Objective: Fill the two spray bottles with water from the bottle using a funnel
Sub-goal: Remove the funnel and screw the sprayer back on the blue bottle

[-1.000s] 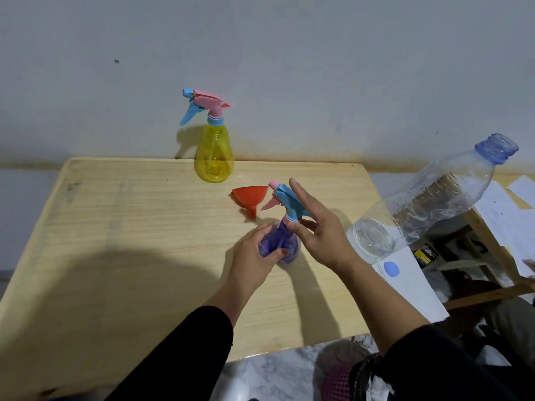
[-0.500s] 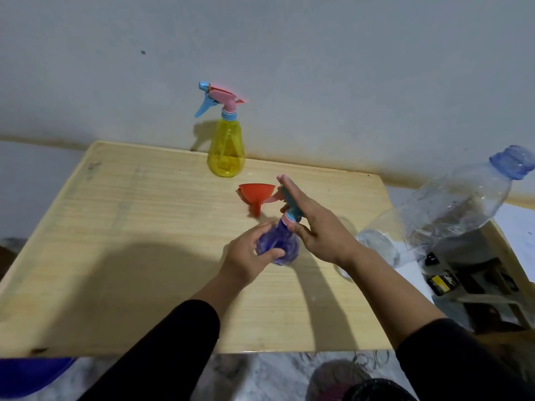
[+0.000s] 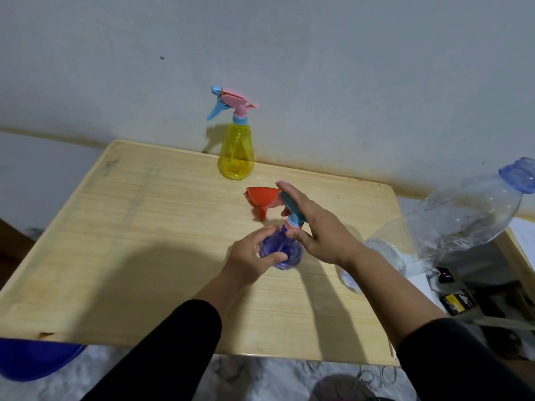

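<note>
Two hands work on the purple spray bottle (image 3: 282,251), which stands upright near the middle of the wooden table (image 3: 139,227). The left hand (image 3: 252,260) wraps its fingers around the rounded body, apparently to stop it turning. The right hand (image 3: 314,228) closes thumb and fingers about the blue collar below the trigger head (image 3: 292,206), a grip suited to unscrewing the cap so that the neck is open for filling. Just beyond the bottle, the red funnel (image 3: 263,199) lies on its side, within easy reach for the next step. A yellow spray bottle (image 3: 236,156) stands capped at the far edge against the wall. To the right, off the table's edge, the large clear water bottle (image 3: 463,224) lies tilted, with its blue cap on; its support is unclear.
</note>
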Available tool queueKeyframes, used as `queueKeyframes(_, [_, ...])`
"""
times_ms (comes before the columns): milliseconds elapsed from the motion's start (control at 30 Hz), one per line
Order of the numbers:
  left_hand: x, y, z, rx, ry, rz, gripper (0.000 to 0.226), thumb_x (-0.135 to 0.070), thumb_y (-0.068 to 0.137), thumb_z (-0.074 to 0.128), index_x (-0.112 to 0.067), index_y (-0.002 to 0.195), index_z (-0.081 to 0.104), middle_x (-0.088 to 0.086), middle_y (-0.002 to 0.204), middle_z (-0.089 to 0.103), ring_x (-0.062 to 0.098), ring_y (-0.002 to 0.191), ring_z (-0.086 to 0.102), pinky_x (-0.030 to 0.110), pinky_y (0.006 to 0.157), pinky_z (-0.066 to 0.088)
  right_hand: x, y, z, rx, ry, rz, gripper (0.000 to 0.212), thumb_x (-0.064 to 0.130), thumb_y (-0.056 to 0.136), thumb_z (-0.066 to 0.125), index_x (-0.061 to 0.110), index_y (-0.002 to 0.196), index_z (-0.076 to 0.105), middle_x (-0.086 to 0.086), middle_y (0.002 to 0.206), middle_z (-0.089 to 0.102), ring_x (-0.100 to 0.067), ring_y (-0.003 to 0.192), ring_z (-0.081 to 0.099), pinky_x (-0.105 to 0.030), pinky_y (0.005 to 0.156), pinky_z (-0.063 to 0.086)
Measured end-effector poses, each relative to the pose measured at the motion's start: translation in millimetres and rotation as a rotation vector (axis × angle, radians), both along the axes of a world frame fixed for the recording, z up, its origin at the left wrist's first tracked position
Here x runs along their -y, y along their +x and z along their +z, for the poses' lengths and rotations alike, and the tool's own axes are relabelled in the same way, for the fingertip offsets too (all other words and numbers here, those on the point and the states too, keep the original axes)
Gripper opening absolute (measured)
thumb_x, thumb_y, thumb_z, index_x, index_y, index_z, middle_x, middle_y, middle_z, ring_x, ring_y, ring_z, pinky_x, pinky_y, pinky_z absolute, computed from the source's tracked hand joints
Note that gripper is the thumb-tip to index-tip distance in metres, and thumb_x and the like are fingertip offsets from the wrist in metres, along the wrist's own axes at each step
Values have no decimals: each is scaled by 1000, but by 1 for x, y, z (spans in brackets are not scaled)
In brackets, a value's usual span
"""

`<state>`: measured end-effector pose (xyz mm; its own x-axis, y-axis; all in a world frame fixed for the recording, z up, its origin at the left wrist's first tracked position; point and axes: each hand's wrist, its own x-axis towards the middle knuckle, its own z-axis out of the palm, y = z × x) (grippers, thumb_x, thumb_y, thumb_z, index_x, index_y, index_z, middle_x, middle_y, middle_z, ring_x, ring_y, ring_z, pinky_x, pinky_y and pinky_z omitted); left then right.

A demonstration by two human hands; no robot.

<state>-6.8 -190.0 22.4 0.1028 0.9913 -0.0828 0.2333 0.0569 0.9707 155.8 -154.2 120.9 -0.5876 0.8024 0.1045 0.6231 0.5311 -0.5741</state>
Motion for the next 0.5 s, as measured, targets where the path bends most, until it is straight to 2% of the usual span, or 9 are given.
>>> queueKeyframes(67, [0,0,1,-1,-3,10,68,-48,60,72,-31,124,57,-21,115,60,-2,109,57,31,98,48,-2,-2,0,-2,-13,13,87,4,84,59,42,146,11,2,140,46,-21,104,56,-42,90,49])
queueKeyframes(133, [1,1,2,10,-7,18,66,-42,62,74,-29,124,57,-22,113,60,-3,107,56,30,98,47,-3,-1,-1,-23,-18,6,87,5,83,59,43,146,13,-3,139,47,-25,105,55,-45,89,49])
queueKeyframes(233, [1,1,3,13,-8,15,64,-36,64,73,-29,125,56,-21,116,59,-3,109,56,30,99,47,-2,0,-5,-41,22,5,87,7,82,64,43,145,16,11,143,41,-21,109,52,-41,91,48])
queueKeyframes(333, [1,1,3,12,-9,5,65,-40,63,73,-30,125,56,-18,121,60,-2,111,56,31,99,47,-4,0,-4,-34,42,9,85,15,83,69,45,143,17,26,141,32,-18,113,48,-35,95,46])
queueKeyframes(433, [1,1,2,10,-18,10,72,-48,59,71,-27,127,56,-14,124,60,0,114,55,32,100,47,-8,4,-1,-13,15,69,84,12,85,64,44,144,14,26,143,29,-20,118,46,-34,100,42])
queueKeyframes(500, [1,2,2,25,-21,23,71,-44,60,73,-26,126,56,-14,124,61,-2,112,55,30,100,46,-8,4,-3,-38,0,67,83,6,86,60,44,144,14,25,145,29,-19,121,46,-34,101,42])
